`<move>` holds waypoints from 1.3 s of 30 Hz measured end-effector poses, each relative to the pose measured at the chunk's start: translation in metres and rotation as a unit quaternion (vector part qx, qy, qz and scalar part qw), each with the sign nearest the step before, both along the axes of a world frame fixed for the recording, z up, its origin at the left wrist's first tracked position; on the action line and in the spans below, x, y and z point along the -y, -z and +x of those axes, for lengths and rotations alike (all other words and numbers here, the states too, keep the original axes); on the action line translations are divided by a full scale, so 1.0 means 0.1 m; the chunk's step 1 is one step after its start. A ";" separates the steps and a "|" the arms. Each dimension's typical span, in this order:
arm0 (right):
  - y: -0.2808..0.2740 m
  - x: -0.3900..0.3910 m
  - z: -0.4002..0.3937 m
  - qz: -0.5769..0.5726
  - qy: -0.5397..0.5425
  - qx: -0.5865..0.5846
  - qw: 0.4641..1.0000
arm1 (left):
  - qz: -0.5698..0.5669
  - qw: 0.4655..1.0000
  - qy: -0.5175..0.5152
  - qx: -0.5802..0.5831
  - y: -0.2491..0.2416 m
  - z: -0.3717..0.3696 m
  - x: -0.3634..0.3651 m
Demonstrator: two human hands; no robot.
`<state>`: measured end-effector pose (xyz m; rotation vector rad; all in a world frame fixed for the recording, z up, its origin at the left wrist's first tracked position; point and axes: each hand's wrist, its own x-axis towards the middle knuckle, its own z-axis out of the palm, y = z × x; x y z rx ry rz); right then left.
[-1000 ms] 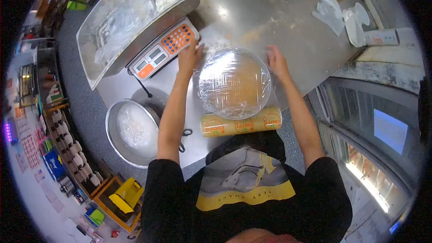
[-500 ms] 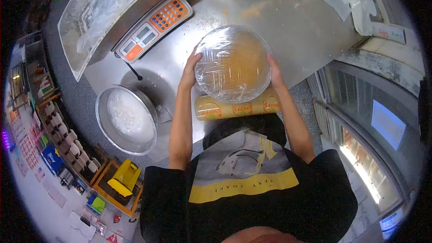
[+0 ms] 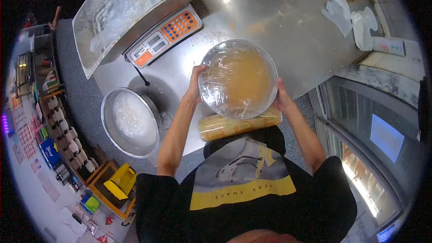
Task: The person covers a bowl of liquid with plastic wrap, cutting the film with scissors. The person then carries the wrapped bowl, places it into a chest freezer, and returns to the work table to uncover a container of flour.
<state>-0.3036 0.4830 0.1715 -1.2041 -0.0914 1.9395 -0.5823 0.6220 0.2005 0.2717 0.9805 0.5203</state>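
Observation:
A round bowl [image 3: 238,78] covered with clear, wrinkled film, with something tan-brown inside, is held level between my two hands. My left hand [image 3: 195,83] grips its left rim, the thumb near the film's edge. On the opposite side, my right hand [image 3: 282,96] has its fingers round the lower right rim. Just below the bowl lies a yellowish roll of wrap [image 3: 225,128] with red print, partly hidden by the bowl. Most of my fingers are out of sight beneath the bowl.
A metal basin [image 3: 135,123] with white contents stands at the left of the steel table [image 3: 288,40]. Beyond it are a scale [image 3: 164,36] with orange and blue keys and a large tray [image 3: 130,15]. Plastic bags [image 3: 339,11] lie at the upper right. Another person's arm [image 3: 56,18] shows far left.
The bowl and both my hands sit slightly lower and further right in view. The camera view has shifted, showing more of the tray and the far table. Both hands keep their hold.

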 end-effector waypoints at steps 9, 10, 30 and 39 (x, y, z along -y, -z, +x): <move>-0.51 -1.02 0.77 0.059 -0.014 0.071 0.996 | 0.084 0.996 -0.015 0.005 -0.60 0.57 -0.73; -0.59 -1.23 0.87 0.090 0.001 0.099 0.991 | 0.103 0.994 -0.001 0.031 -0.69 0.64 -0.86; -1.68 -0.77 0.04 0.222 0.099 0.077 0.967 | 0.264 0.950 0.121 -0.118 -1.95 0.21 -0.87; -0.63 0.43 -1.01 0.097 0.024 -0.001 0.995 | 0.101 0.985 0.089 -0.107 -0.89 -1.05 0.74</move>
